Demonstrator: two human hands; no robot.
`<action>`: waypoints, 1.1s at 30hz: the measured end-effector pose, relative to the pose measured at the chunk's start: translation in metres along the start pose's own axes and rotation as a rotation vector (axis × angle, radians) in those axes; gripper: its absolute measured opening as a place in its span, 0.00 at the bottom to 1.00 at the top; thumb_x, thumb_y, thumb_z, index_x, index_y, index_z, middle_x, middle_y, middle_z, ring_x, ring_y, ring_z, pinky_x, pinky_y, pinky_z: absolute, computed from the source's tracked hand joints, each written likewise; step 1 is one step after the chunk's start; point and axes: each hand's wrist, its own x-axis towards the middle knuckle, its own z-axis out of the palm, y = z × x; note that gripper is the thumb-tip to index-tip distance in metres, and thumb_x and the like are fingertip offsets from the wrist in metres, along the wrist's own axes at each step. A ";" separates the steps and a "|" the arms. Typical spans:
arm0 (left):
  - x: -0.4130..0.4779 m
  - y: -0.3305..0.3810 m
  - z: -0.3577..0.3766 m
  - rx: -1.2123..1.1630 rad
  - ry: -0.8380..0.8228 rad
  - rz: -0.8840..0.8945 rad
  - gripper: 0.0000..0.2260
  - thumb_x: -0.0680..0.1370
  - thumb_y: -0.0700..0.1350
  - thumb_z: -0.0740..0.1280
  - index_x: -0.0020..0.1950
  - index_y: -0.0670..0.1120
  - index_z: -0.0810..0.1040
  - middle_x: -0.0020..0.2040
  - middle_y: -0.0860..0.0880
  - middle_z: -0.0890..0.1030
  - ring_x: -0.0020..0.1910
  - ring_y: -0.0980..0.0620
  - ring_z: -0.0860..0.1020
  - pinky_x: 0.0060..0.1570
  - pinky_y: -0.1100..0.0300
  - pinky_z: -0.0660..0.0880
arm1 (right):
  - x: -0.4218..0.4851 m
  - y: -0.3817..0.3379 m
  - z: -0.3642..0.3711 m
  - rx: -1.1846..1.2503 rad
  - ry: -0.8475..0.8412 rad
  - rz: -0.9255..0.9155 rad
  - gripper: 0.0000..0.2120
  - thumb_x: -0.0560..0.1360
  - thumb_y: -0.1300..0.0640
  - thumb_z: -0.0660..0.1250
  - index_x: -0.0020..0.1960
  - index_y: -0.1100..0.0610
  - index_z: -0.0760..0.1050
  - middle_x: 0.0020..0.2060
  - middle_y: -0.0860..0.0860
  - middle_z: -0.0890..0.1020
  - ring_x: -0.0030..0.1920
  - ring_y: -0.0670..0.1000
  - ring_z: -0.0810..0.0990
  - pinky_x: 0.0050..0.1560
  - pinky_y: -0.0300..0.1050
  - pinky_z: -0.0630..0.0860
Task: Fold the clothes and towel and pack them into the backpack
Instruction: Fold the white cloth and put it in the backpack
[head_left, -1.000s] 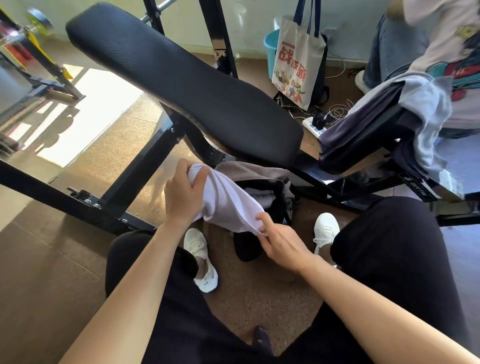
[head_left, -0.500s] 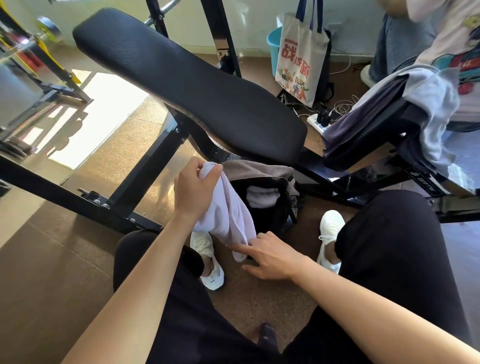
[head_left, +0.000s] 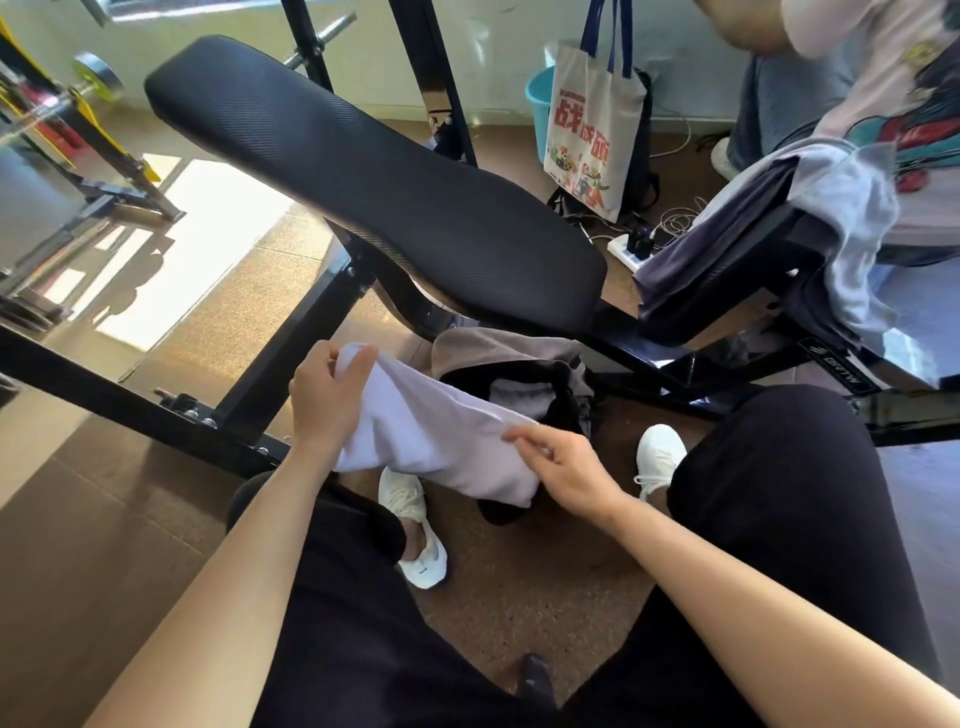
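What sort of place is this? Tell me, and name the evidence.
Probably a gym: a black padded weight bench, a barbell plate at the far left, and a steel equipment frame.

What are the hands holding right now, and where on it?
Both hold the white folded cloth: the left hand grips its upper end, the right hand pinches its top edge.

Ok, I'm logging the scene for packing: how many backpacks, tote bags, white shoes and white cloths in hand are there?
Backpack: 1
Tote bag: 1
White shoes: 2
White cloth in hand: 1
Total: 5
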 end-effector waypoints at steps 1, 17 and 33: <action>0.001 -0.005 -0.001 -0.006 -0.018 -0.005 0.12 0.82 0.49 0.67 0.45 0.43 0.72 0.39 0.50 0.73 0.39 0.53 0.71 0.38 0.63 0.66 | 0.001 -0.004 -0.007 0.040 0.034 0.000 0.14 0.83 0.58 0.63 0.66 0.51 0.80 0.51 0.34 0.83 0.53 0.33 0.80 0.56 0.32 0.72; -0.002 -0.066 0.002 -0.162 -0.365 -0.074 0.03 0.79 0.47 0.71 0.52 0.54 0.82 0.50 0.47 0.85 0.53 0.45 0.82 0.54 0.52 0.77 | 0.030 -0.009 -0.093 0.210 0.193 0.042 0.23 0.78 0.46 0.70 0.44 0.67 0.79 0.37 0.54 0.78 0.40 0.51 0.73 0.44 0.50 0.69; -0.035 -0.047 0.054 -0.132 -0.170 -0.099 0.10 0.82 0.53 0.66 0.49 0.47 0.74 0.41 0.50 0.77 0.39 0.53 0.75 0.39 0.57 0.68 | 0.029 -0.008 -0.054 -0.056 0.469 0.257 0.02 0.74 0.56 0.71 0.44 0.54 0.81 0.35 0.52 0.83 0.37 0.48 0.78 0.40 0.46 0.75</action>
